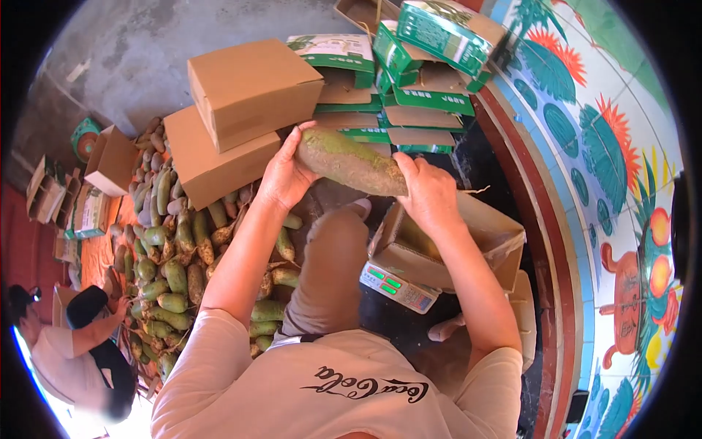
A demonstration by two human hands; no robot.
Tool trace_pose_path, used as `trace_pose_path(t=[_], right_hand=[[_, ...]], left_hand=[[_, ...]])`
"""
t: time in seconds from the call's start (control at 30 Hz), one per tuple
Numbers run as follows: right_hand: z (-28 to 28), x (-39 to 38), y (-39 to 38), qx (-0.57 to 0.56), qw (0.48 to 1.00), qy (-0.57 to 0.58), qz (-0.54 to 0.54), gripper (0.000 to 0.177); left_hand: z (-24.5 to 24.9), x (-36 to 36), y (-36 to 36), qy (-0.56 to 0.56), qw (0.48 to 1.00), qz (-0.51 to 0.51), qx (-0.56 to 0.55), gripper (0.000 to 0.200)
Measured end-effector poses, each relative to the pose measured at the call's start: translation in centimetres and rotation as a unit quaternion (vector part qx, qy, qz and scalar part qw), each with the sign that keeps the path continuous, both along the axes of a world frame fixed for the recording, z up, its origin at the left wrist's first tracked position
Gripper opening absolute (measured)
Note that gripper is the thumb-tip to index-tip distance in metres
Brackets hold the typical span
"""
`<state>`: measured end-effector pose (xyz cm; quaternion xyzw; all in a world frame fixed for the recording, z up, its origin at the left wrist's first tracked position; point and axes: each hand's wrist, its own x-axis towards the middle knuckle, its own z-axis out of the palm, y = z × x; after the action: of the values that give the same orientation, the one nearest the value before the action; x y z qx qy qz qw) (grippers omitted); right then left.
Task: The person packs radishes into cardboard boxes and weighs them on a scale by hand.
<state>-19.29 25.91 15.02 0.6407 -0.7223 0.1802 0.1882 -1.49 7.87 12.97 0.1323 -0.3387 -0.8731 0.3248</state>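
Note:
A large green and brown radish [347, 159] is held up between both hands, lying nearly level. My left hand [287, 172] is wrapped round its thicker green end, and my right hand [430, 189] grips the browner end, where a thin root sticks out to the right. Below my right forearm stands an open cardboard box [501, 241] whose contents are mostly hidden. Against that box is a digital scale [398, 287] with lit green displays. Many similar radishes [175, 276] lie heaped to the left of my left arm.
Two closed brown boxes [252, 91] are stacked ahead, beside piled green and white cartons [428, 99]. A co-worker [84, 351] is at the lower left by the heap. A painted tiled wall [578, 146] curves along the right.

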Motion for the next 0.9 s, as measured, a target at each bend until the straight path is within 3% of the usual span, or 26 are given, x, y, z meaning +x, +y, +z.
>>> trace_pose_path(t=[0.13,0.3,0.43,0.53,0.7,0.9], right_hand=[[0.7,-3.4,3.8,-0.014,0.999,-0.024,-0.025,0.055],[2.4,-7.0,11.1,0.027,0.995,-0.083,-0.052,0.059],[3.4,-9.4,16.2,0.074,0.989,-0.065,-0.112,0.06],[3.4,-10.8,18.5,0.115,0.98,-0.041,-0.154,0.063],[1.0,-12.0,19.5,0.127,0.973,-0.091,-0.17,0.066],[-0.7,-13.6,17.3,0.105,0.977,-0.112,-0.146,0.066]], left_hand=[[-0.2,-4.0,1.0,-0.075,0.99,-0.018,-0.119,0.037],[-3.2,-9.1,3.5,-0.123,0.977,-0.102,-0.143,0.029],[-3.3,-12.0,6.6,-0.21,0.918,-0.143,-0.305,0.027],[-5.1,-13.9,7.1,-0.239,0.82,-0.167,-0.493,0.029],[-4.0,-16.2,10.4,-0.204,0.921,-0.194,-0.268,0.028],[-5.7,-18.6,8.1,-0.211,0.92,-0.16,-0.29,0.017]])
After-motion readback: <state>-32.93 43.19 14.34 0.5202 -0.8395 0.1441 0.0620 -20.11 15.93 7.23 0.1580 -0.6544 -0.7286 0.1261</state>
